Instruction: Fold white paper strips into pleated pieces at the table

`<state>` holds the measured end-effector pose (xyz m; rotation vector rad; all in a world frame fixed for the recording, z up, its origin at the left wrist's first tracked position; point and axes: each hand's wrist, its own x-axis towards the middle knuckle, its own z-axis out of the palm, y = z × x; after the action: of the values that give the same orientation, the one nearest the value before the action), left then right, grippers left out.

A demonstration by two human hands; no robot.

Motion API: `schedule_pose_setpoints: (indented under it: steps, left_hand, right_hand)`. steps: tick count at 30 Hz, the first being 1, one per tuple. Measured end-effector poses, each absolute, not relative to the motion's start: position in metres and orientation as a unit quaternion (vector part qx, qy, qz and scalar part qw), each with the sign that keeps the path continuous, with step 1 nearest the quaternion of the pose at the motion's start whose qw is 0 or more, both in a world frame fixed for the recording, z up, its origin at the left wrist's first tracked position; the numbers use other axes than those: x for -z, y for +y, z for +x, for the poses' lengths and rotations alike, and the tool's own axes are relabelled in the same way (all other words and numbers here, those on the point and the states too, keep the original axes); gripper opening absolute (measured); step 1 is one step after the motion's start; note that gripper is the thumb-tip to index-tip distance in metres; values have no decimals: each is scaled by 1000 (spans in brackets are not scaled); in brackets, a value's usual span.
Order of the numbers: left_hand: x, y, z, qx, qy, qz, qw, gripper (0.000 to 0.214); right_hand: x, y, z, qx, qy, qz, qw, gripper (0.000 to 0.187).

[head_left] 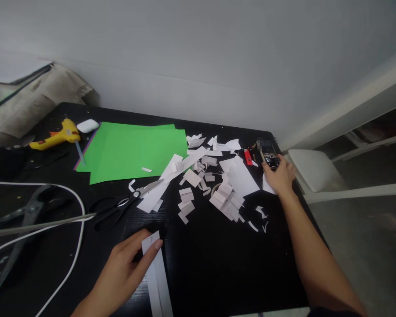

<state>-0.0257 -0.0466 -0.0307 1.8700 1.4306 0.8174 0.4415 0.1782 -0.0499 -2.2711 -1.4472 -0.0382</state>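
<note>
Near the front edge of the black table, my left hand [127,266] pinches the upper end of a folded white paper strip [158,284] between thumb and fingers. At the table's right edge, my right hand [280,174] has its fingers around the lower part of a smartphone [269,154]. The phone's dark screen faces up. A white paper piece lies partly under that hand. Between my hands spreads a pile of small folded paper pieces [222,198]. Black-handled scissors [119,207] rest above my left hand, their blades over a white strip [156,193].
Green sheets [135,152] lie at the back, with a yellow glue gun [61,135] and a white case [87,126] beside them. A red lighter [248,157] is near the phone. Large shears [28,220] and a white cable [81,233] occupy the left. A white stool [313,169] stands right.
</note>
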Motion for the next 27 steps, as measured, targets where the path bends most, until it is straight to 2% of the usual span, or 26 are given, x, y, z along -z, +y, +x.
schedule_pose_setpoints:
  steps: [13, 21, 27]
  left_hand:
    - [31, -47, -26, -313, 555, 701, 320, 24]
    - [29, -47, -25, -311, 556, 698, 326, 25]
    - [29, -45, -25, -312, 553, 703, 321, 24]
  right_hand:
    - [52, 178, 444, 20, -533, -814, 230, 74]
    - [48, 177, 440, 13, -529, -820, 217, 79]
    - [50, 177, 442, 22, -534, -814, 227, 74]
